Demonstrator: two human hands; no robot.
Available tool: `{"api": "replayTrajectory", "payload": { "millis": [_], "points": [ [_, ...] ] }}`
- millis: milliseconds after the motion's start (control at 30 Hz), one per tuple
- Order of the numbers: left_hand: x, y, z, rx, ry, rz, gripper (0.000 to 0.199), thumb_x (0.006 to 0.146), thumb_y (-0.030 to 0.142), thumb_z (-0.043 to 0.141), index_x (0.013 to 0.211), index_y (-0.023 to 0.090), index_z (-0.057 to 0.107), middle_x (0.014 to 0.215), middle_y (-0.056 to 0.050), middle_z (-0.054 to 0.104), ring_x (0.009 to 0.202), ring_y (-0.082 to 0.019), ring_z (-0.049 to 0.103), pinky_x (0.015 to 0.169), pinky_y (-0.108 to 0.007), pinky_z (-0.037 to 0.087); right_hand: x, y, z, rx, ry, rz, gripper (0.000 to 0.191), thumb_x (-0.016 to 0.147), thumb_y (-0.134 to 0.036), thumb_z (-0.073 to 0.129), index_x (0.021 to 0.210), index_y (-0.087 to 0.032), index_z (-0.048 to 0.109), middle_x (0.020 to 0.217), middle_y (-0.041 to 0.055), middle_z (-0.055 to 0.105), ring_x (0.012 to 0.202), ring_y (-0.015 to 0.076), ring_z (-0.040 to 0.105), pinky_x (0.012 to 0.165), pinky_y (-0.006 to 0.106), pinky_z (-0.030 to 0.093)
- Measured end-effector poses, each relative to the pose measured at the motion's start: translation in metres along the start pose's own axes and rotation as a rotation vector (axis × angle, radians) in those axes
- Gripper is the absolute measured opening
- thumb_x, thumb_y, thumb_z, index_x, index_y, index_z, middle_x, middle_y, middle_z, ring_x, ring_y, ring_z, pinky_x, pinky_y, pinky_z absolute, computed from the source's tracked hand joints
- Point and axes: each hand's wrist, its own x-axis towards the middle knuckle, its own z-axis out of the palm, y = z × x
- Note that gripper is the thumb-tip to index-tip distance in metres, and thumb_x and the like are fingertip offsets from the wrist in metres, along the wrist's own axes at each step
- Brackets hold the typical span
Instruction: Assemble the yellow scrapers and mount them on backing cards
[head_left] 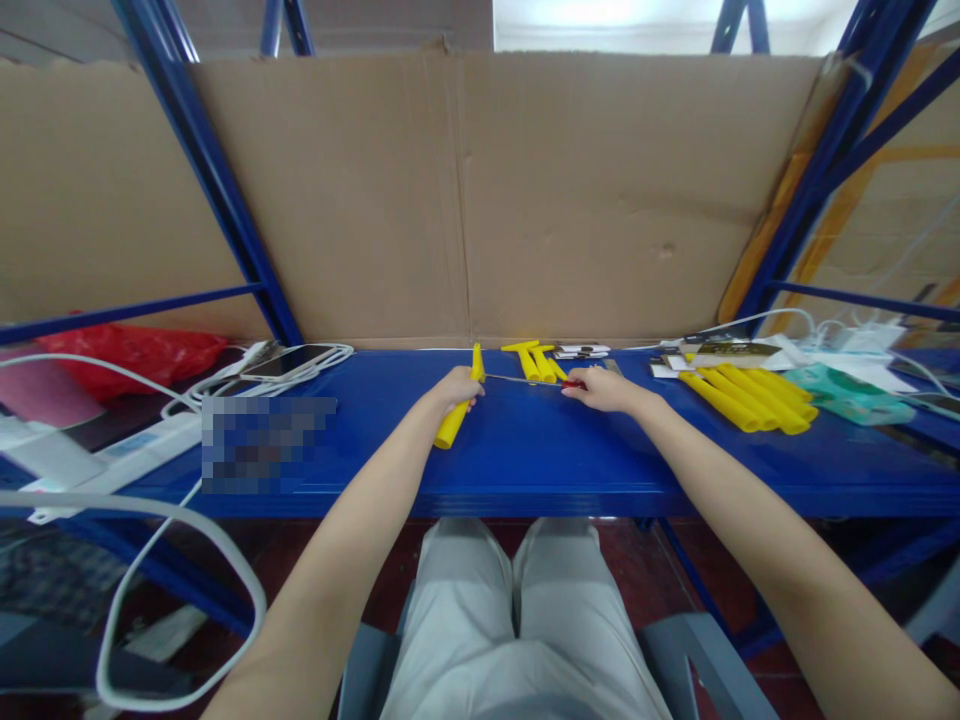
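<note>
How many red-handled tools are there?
1: the red-handled tool is in the right hand, its thin shaft pointing toward the yellow tube in the left hand. Others could be hidden among the clutter.

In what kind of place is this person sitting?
Probably a small workshop or packing corner: a blue metal workbench, a cardboard panel behind it, and a row of yellow tubes.

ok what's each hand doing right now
left hand: closed around a yellow tube
right hand: closed on the red handle of a thin tool
</note>
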Motion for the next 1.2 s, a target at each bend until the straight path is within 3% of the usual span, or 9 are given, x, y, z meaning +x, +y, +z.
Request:
{"api": "replayTrajectory", "payload": {
  "millis": [200, 367, 667, 967, 1200],
  "points": [
    [-0.0024, 0.0019, 0.0004, -0.007, -0.003, 0.007, 0.016, 0.075, -0.002, 0.052, 0.082, 0.012, 0.054, 0.041, 0.007, 0.039, 0.036, -0.008, 0.037, 0.041, -0.021, 0.032, 0.0040, 0.0055, 0.0063, 0.030, 0.047, 0.025, 0.022, 0.079, -0.032, 0.062, 0.095, -0.019, 0.055, 0.087, 0.0074, 0.069, 0.074, 0.0180, 0.062, 0.059, 0.024, 0.038],
    [-0.0017, 0.0018, -0.0001, -0.002, 0.002, 0.006, 0.014, 0.073, -0.001, 0.056, 0.076, 0.013, 0.054, 0.041, 0.007, 0.040, 0.036, -0.008, 0.039, 0.042, -0.020, 0.033, 0.0023, 0.0041, 0.0050, -0.018, 0.077, 0.012, 0.018, 0.081, -0.032, 0.059, 0.093, -0.020, 0.056, 0.084, 0.0067, 0.068, 0.072, 0.0183, 0.061, 0.059, 0.025, 0.037],
    [-0.0004, 0.0004, 0.0005, 0.010, 0.014, 0.010, 0.014, 0.074, -0.001, 0.055, 0.079, 0.012, 0.055, 0.043, 0.006, 0.041, 0.037, -0.008, 0.039, 0.043, -0.022, 0.035, -0.0002, -0.0019, 0.0013, -0.079, 0.014, 0.005, 0.019, 0.088, -0.033, 0.048, 0.091, -0.019, 0.059, 0.087, 0.0089, 0.069, 0.078, 0.0203, 0.063, 0.060, 0.025, 0.036],
    [-0.0031, 0.0030, 0.0003, 0.012, 0.015, 0.006, 0.014, 0.074, -0.001, 0.055, 0.079, 0.012, 0.054, 0.042, 0.006, 0.040, 0.036, -0.008, 0.039, 0.042, -0.021, 0.034, 0.0020, 0.0006, 0.0026, 0.035, 0.027, -0.018, 0.016, 0.082, -0.032, 0.058, 0.091, -0.018, 0.057, 0.083, 0.0069, 0.068, 0.072, 0.0175, 0.061, 0.060, 0.024, 0.038],
    [-0.0042, 0.0029, 0.0001, 0.013, 0.003, 0.011, 0.015, 0.075, -0.001, 0.053, 0.083, 0.011, 0.055, 0.041, 0.007, 0.039, 0.036, -0.008, 0.038, 0.041, -0.021, 0.033, 0.0006, -0.0023, 0.0005, -0.038, 0.012, -0.011, 0.016, 0.085, -0.033, 0.055, 0.089, -0.018, 0.058, 0.084, 0.0077, 0.068, 0.074, 0.0186, 0.062, 0.060, 0.025, 0.037]
  ]
}}
